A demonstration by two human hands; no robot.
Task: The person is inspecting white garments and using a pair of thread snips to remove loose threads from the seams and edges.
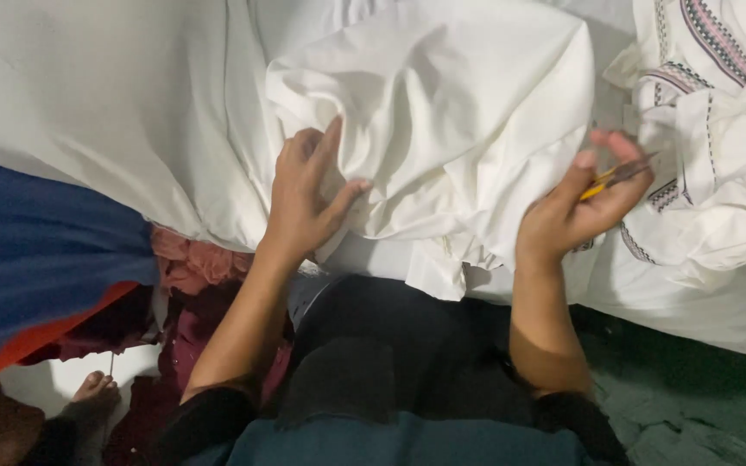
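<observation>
A big rumpled white cloth lies heaped in front of me. My left hand presses on its folds near the lower middle, fingers spread and pinching a crease. To the right, my right hand holds a small yellow-handled cutter between thumb and fingers, just above the cloth's right side. Both forearms reach up from my dark lap.
More white fabric with purple striped embroidery lies at the right. A blue cloth with an orange edge sits at the left, pink and maroon fabric beside it. A bare foot shows at lower left. Green cloth covers the lower right.
</observation>
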